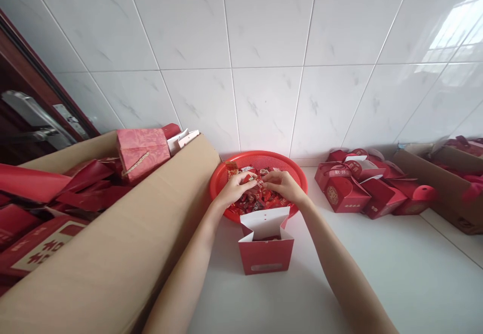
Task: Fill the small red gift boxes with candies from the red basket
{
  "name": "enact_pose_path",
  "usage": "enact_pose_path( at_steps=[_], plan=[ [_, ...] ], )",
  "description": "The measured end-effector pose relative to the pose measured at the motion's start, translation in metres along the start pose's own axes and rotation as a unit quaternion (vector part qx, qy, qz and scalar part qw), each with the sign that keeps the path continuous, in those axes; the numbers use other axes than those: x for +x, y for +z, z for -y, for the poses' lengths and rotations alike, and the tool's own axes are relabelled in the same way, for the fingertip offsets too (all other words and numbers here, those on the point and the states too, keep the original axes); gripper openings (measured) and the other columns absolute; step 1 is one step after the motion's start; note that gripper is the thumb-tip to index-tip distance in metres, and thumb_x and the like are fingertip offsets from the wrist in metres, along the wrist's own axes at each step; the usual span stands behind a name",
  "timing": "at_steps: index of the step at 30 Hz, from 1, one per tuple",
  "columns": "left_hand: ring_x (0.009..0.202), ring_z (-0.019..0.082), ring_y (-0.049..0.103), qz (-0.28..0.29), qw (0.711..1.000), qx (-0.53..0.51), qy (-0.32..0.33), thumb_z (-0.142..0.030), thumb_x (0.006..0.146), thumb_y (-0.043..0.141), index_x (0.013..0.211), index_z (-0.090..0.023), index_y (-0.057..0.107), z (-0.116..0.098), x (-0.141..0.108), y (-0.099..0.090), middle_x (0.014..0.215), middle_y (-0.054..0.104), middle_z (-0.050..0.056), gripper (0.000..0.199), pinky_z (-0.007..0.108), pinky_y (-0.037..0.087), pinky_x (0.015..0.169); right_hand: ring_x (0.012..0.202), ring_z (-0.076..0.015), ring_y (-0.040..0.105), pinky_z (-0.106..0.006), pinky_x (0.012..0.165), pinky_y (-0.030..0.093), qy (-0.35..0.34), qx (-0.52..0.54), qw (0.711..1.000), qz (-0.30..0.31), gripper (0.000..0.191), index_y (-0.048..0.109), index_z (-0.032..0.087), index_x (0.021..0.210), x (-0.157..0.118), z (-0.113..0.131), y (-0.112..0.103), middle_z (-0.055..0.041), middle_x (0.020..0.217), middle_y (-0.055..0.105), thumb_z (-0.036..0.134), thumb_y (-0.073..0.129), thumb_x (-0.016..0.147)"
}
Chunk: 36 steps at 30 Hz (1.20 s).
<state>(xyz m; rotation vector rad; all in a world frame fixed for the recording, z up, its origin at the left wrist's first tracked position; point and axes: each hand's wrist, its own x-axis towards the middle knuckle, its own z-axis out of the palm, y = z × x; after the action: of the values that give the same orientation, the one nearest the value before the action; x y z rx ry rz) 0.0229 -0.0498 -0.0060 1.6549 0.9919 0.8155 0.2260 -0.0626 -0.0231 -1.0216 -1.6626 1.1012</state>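
Note:
Both my hands are over a red plastic basket [216, 175] full of small candies in shiny red wrappers [260, 202]. The fingers of my left hand [234, 189] are curled round a red wrapped candy [248, 178]. My right hand [286, 185] faces it, its thumb and fingers pinched on a candy wrapper among the pile. Just in front of the basket stands an upright red paper box [266, 256] with its white-lined top open. Something dark shows inside it, too shadowed to name.
At the left, a large cardboard carton [162, 213] holds several red gift boxes and bags. Several closed red boxes [349, 195] cluster on the white tabletop [339, 283] to the right. Beyond them is another carton [441, 188] with red items. A tiled wall [267, 97] rises behind.

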Motion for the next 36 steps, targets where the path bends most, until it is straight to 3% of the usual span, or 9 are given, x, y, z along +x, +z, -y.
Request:
enact_pose_path(
  at_steps=[5,9,14,17,20,22,26,29,36],
  plan=[
    [0.114,0.027,0.066,-0.082,0.989,0.094,0.074,-0.04,0.085,0.061,0.105,-0.021,0.074,0.01,0.001,0.001,0.117,0.074,0.008,0.03,0.042,0.051,0.103,0.081,-0.02,0.066,-0.035,0.079,0.053,-0.016,0.047,0.998,-0.042,0.028,0.066,0.02,0.079,-0.001,0.004,-0.001,-0.0024,0.082,0.069,0.044,0.078,0.071],
    [0.124,0.029,0.061,-0.092,0.989,0.075,0.084,-0.044,0.081,0.065,0.11,-0.02,0.072,0.002,-0.018,-0.002,0.13,0.068,0.011,0.038,0.044,0.049,0.106,0.081,-0.0196,0.067,-0.036,0.083,0.054,-0.001,0.139,0.989,-0.058,0.028,0.063,0.021,0.078,-0.005,0.014,-0.004,-0.0012,0.082,0.069,0.041,0.08,0.068],
    [0.128,0.031,0.058,0.07,0.989,0.036,0.128,-0.044,0.084,0.069,0.077,-0.024,0.075,-0.048,-0.071,-0.011,0.135,0.065,0.008,0.022,0.046,0.049,0.107,0.079,-0.0186,0.066,-0.035,0.08,0.055,-0.025,0.14,0.99,0.001,0.027,0.068,0.02,0.084,-0.022,0.043,-0.016,-0.0017,0.084,0.07,0.038,0.082,0.069],
    [0.122,0.028,0.062,0.137,0.978,0.111,0.11,-0.04,0.087,0.067,0.085,-0.029,0.08,-0.065,-0.09,-0.012,0.134,0.065,0.005,0.017,0.041,0.052,0.103,0.077,-0.0196,0.068,-0.035,0.075,0.056,-0.045,0.124,0.989,0.066,0.021,0.069,0.02,0.085,-0.042,0.071,-0.02,-0.0028,0.083,0.071,0.034,0.081,0.074],
    [0.111,0.026,0.067,0.147,0.97,0.177,0.076,-0.035,0.087,0.067,0.107,-0.032,0.079,-0.061,-0.092,-0.011,0.123,0.07,0.005,0.023,0.036,0.056,0.093,0.076,-0.0205,0.069,-0.035,0.071,0.056,-0.085,0.04,0.987,0.133,0.012,0.073,0.021,0.087,-0.062,0.096,-0.016,-0.0041,0.085,0.073,0.028,0.077,0.079],
    [0.107,0.026,0.068,0.161,0.967,0.188,0.06,-0.033,0.085,0.069,0.115,-0.031,0.075,-0.056,-0.088,-0.011,0.118,0.073,0.004,0.03,0.036,0.056,0.091,0.078,-0.02,0.069,-0.034,0.072,0.056,-0.108,-0.045,0.984,0.138,0.008,0.074,0.022,0.09,-0.071,0.107,-0.009,-0.0035,0.087,0.074,0.025,0.074,0.082],
    [0.108,0.026,0.068,0.203,0.962,0.179,0.041,-0.032,0.083,0.071,0.123,-0.025,0.07,-0.052,-0.083,-0.015,0.117,0.074,0.005,0.04,0.036,0.056,0.093,0.08,-0.0182,0.068,-0.031,0.073,0.055,-0.117,-0.196,0.968,0.108,0.012,0.074,0.022,0.096,-0.077,0.112,0.007,-0.0029,0.088,0.075,0.019,0.067,0.087],
    [0.111,0.025,0.068,0.209,0.96,0.182,0.045,-0.029,0.084,0.07,0.124,-0.024,0.069,-0.054,-0.082,-0.018,0.122,0.073,0.005,0.04,0.034,0.054,0.095,0.074,-0.0161,0.067,-0.028,0.067,0.051,-0.116,-0.277,0.943,0.14,0.017,0.075,0.02,0.096,-0.077,0.109,0.014,-0.0031,0.086,0.075,0.01,0.065,0.086],
    [0.115,0.024,0.067,0.217,0.952,0.205,0.068,-0.025,0.084,0.068,0.129,-0.028,0.067,-0.054,-0.083,-0.019,0.133,0.068,0.002,0.045,0.031,0.054,0.096,0.071,-0.0163,0.067,-0.028,0.068,0.049,-0.129,-0.308,0.917,0.219,0.025,0.078,0.021,0.091,-0.08,0.103,0.014,-0.0028,0.083,0.076,0.008,0.058,0.09]
  ],
)
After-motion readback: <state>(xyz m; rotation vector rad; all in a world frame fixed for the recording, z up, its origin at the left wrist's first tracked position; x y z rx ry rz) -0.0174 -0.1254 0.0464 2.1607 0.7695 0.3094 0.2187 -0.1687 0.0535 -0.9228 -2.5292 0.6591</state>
